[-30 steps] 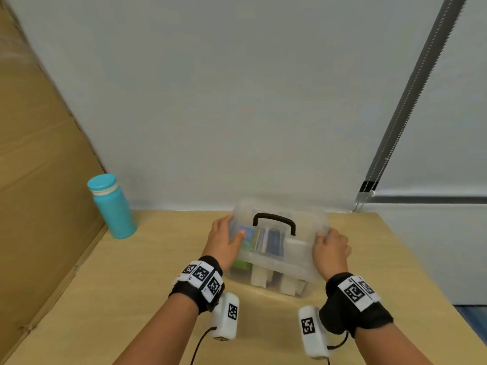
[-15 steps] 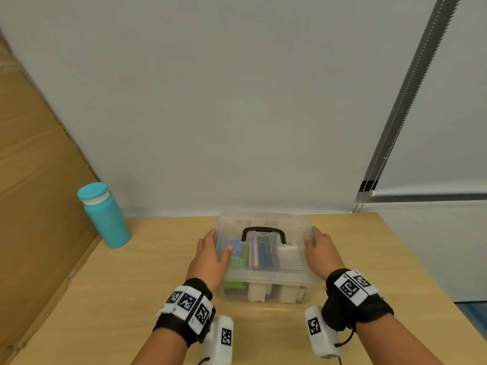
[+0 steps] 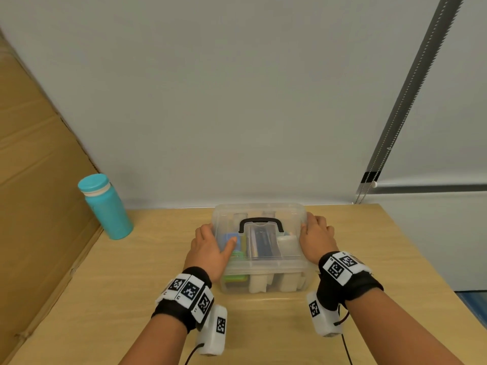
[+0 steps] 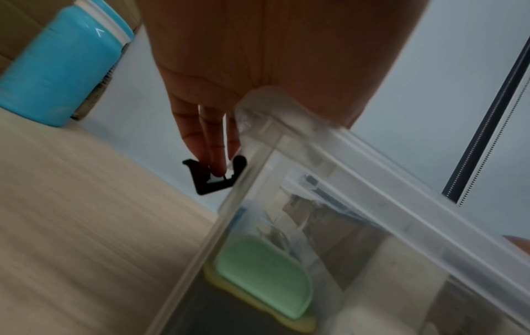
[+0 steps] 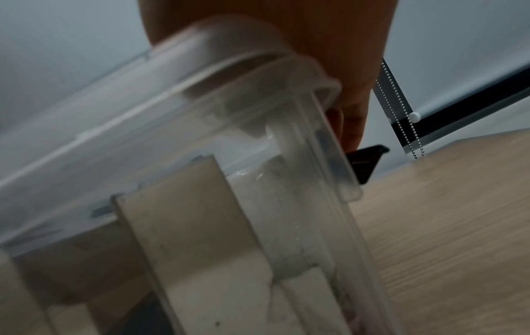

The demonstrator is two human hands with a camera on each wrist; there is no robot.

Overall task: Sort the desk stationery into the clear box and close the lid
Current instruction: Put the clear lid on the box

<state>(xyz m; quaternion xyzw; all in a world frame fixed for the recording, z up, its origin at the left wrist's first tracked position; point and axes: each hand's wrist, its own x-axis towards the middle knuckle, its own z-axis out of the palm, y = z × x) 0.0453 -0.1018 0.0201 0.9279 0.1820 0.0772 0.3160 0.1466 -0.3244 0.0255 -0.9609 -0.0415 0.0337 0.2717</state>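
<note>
The clear box (image 3: 263,279) stands on the wooden desk (image 3: 126,272) with its lid (image 3: 259,210) on and black handle (image 3: 261,223) lying flat. Stationery shows through it: a green item (image 4: 263,276), a dark blue one (image 3: 262,242), white pieces (image 5: 186,215). My left hand (image 3: 208,247) is against the box's left side, thumb on the lid, straight fingers (image 4: 212,145) touching the black left latch (image 4: 210,181), which sticks outward. My right hand (image 3: 316,237) lies on the right side, a fingertip (image 5: 352,131) on the black right latch (image 5: 365,163).
A teal bottle (image 3: 106,206) stands at the desk's back left beside a leaning cardboard sheet (image 3: 34,180). A wall is close behind the box. A blind cord (image 3: 411,96) hangs at the right. The desk's right edge (image 3: 421,259) lies near my right arm.
The box was tilted up toward me a second ago; it now sits flat on the desk. Both hands have slid to its sides, with fingers down at the latches.
</note>
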